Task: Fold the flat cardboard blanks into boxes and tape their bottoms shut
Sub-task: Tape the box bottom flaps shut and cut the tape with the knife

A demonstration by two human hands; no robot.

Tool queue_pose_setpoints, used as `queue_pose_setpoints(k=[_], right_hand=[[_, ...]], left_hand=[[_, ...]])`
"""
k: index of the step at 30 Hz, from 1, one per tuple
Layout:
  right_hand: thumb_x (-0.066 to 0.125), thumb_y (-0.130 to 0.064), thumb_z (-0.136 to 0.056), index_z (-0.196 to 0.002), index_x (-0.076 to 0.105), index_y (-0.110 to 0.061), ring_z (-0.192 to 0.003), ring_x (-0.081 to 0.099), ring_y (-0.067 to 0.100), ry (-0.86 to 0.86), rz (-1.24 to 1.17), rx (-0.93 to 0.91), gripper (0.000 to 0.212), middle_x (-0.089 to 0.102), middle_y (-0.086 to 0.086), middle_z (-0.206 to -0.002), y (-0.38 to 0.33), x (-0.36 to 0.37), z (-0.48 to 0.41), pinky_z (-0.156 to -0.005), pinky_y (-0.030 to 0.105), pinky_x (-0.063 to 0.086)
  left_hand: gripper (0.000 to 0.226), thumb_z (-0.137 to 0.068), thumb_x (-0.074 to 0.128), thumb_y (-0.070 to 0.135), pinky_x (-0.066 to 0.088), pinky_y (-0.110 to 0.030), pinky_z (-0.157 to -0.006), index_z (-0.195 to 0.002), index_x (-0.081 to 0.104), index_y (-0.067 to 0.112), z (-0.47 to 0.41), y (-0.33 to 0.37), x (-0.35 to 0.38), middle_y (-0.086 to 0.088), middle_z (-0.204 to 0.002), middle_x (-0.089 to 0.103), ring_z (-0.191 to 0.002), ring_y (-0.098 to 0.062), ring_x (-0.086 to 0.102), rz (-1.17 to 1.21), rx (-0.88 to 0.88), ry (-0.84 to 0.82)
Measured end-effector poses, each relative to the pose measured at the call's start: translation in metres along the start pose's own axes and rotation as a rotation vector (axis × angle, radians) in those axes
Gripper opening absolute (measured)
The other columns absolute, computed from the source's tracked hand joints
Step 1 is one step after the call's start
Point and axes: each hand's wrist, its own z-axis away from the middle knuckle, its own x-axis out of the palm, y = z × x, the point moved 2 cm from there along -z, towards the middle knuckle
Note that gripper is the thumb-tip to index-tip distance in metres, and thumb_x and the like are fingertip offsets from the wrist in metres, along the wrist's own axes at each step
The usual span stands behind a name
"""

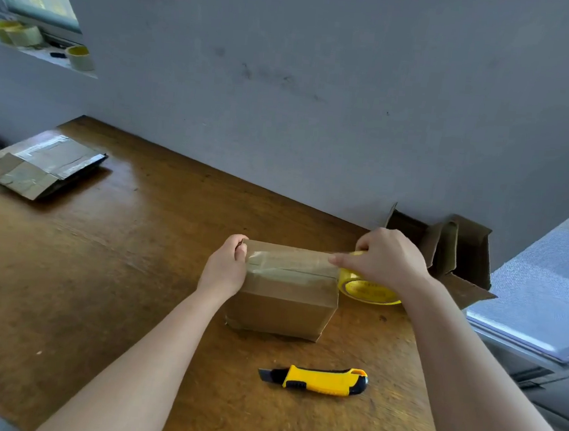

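Both forearms reach in from the bottom edge toward a small cardboard box (282, 304) that stands near the middle of the wooden table (99, 268), its flaps folded shut on top. In front of it, apart from it, lies a yellow-and-black utility knife (317, 379) with the blade end pointing left. The left hand (227, 265) is curled over the box's left top edge, thumb and fingers pinching the free end of a clear tape strip (289, 257) down there. The right hand (386, 258) has its fingers wrapped round a yellow tape roll (366, 289) just off the box's right edge, holding the strip drawn across the flap seam. The step in hand looks like sealing the bottom seam, with the tape stretched but not yet cut. The next move likely calls for pressing the strip flat along the seam and over the right edge, then severing it, probably with the knife, while one hand steadies the box. A flattened, taped cardboard piece (43, 165) lies at the table's far left, and opened cardboard (459, 251) leans by the wall at right.
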Motion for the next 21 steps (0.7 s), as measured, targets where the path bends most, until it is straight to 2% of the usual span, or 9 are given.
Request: queue_pose_setpoints(k=[3,8,14,21], right_hand=[[0.061,-0.077,-0.069,-0.047,0.045,-0.016,-0.049,0.048,0.015,0.013,-0.032,0.029,0.066,0.045,-0.005,-0.047,0.005,0.008,0.003,-0.044,0.024,0.03],[0.056,-0.08,-0.069,-0.047,0.045,-0.015,-0.053,0.054,0.018,0.001,-0.063,0.057,0.07,0.049,-0.003,-0.048,0.013,0.015,-0.001,-0.044,0.025,0.033],[0.053,-0.083,-0.069,-0.044,0.044,-0.017,-0.049,0.049,0.014,-0.025,-0.035,0.085,0.072,0.047,-0.005,-0.048,0.024,0.035,0.004,-0.043,0.025,0.031],[0.048,-0.085,-0.068,-0.045,0.046,-0.018,-0.046,0.046,0.011,-0.018,-0.082,0.118,0.071,0.047,-0.007,-0.047,0.03,0.051,0.005,-0.041,0.022,0.026]], left_hand=[[0.037,-0.103,0.029,0.033,0.042,-0.029,-0.089,-0.138,0.041,0.025,-0.001,-0.002,0.001,-0.001,-0.137,0.051,-0.122,-0.02,0.049,0.007,-0.004,-0.003],[0.037,-0.103,0.03,0.034,0.043,-0.03,-0.092,-0.137,0.042,0.025,-0.002,-0.002,0.001,-0.001,-0.137,0.05,-0.122,-0.02,0.048,0.026,-0.004,-0.009],[0.037,-0.103,0.029,0.034,0.042,-0.028,-0.086,-0.136,0.043,0.023,-0.001,-0.003,-0.001,-0.001,-0.134,0.051,-0.118,-0.019,0.049,0.038,0.013,-0.015],[0.039,-0.103,0.029,0.035,0.043,-0.032,-0.093,-0.138,0.041,0.023,0.002,0.001,-0.003,-0.002,-0.137,0.049,-0.123,-0.02,0.048,0.018,0.0,-0.021]])
